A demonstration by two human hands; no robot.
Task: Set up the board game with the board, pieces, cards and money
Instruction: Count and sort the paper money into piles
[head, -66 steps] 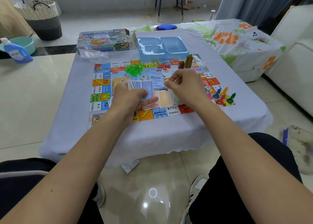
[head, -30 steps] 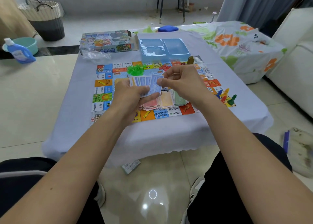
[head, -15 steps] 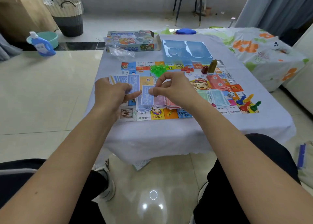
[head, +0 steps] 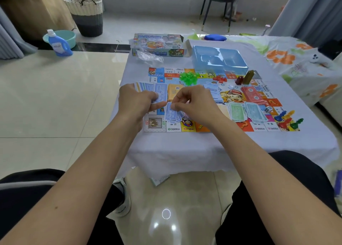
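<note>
The colourful game board [head: 238,95] lies on the cloth-covered table [head: 222,144]. My left hand [head: 136,101] grips a fan of blue 2000 money notes [head: 154,89] over the board's left side. My right hand [head: 194,103] pinches one blue note at the top of a blue money pile [head: 171,115] on the board's near left corner. Green and blue money stacks [head: 246,111], red cards [head: 252,95], an orange card deck [head: 174,93], green houses [head: 188,77], red houses [head: 220,79], a die [head: 268,109] and coloured pawns [head: 288,120] sit on the board.
The game box [head: 159,45], a clear plastic bag [head: 150,57] and a blue plastic tray [head: 219,59] stand at the table's far side. A floral-covered surface [head: 288,54] is to the right. A detergent bottle [head: 58,44], basin and basket stand on the floor to the left.
My head has turned left, shifting the view. My right hand has drawn a blue note from the fan and lowered it onto the blue pile at the board's near left corner.
</note>
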